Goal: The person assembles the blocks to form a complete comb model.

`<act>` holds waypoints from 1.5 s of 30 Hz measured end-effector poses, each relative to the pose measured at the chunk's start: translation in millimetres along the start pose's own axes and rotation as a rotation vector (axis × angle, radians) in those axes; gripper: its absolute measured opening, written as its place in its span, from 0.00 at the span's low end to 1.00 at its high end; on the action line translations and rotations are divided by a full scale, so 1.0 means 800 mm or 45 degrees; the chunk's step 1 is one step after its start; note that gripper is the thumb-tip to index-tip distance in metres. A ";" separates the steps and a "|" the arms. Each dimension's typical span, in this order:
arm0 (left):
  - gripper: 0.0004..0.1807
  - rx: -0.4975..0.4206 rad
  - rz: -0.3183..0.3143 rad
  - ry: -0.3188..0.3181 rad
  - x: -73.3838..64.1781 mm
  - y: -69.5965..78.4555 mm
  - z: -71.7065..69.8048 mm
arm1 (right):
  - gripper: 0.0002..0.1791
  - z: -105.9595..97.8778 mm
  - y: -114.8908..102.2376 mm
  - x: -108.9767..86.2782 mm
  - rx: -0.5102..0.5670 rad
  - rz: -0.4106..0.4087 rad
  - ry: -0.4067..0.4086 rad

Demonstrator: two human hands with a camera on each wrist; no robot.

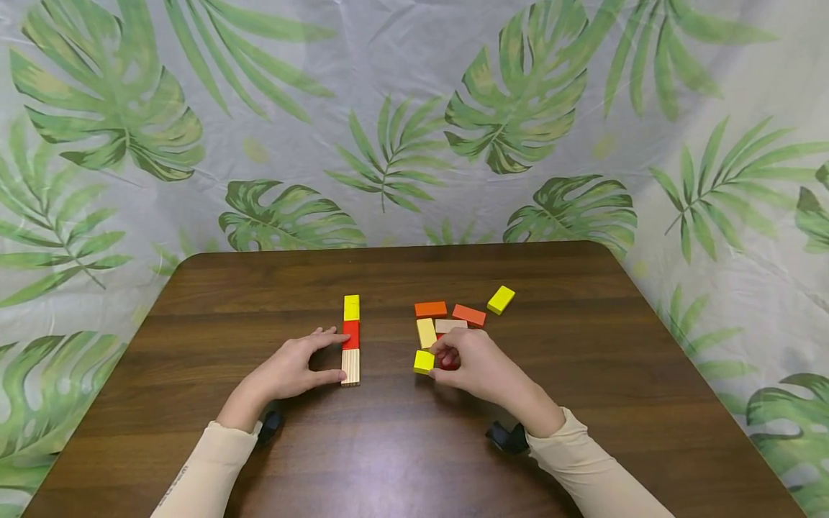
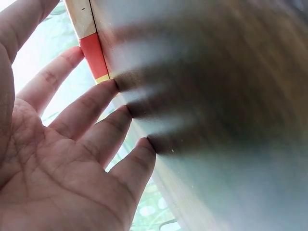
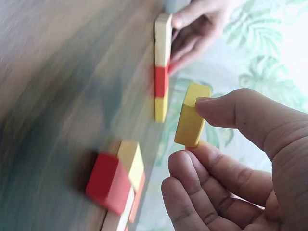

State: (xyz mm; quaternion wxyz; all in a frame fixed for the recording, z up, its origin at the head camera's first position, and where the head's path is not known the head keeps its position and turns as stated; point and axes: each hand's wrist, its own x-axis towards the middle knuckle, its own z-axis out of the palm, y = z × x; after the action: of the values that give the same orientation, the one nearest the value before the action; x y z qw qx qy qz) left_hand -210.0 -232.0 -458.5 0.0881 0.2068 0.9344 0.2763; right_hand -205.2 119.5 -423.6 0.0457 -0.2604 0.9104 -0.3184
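Note:
My right hand pinches a yellow wooden block between thumb and index finger, and the right wrist view shows it lifted off the table. At the left, a straight row runs away from me: a plain wood block nearest, a red block in the middle, a yellow block at the far end. Beside that row lies my left hand, fingers spread. Its thumb tip is at the plain block and its index fingertip at the red one. In the left wrist view, the other fingertips rest on the tabletop.
Around my right hand lie a cream block, an orange block, a salmon block, a pale wood block and a partly hidden red block. Another yellow block sits farther right. A leaf-print cloth hangs behind the brown table.

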 end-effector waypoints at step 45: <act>0.37 -0.035 0.012 0.020 -0.002 0.001 0.000 | 0.11 0.096 -0.082 0.060 -0.140 -0.154 -0.193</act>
State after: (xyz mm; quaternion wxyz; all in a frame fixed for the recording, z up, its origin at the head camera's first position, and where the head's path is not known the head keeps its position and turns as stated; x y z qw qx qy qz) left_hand -208.5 -232.2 -457.9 0.0823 0.2077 0.9302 0.2911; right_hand -198.1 9.2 -440.5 0.0809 -0.3402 0.9030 -0.2497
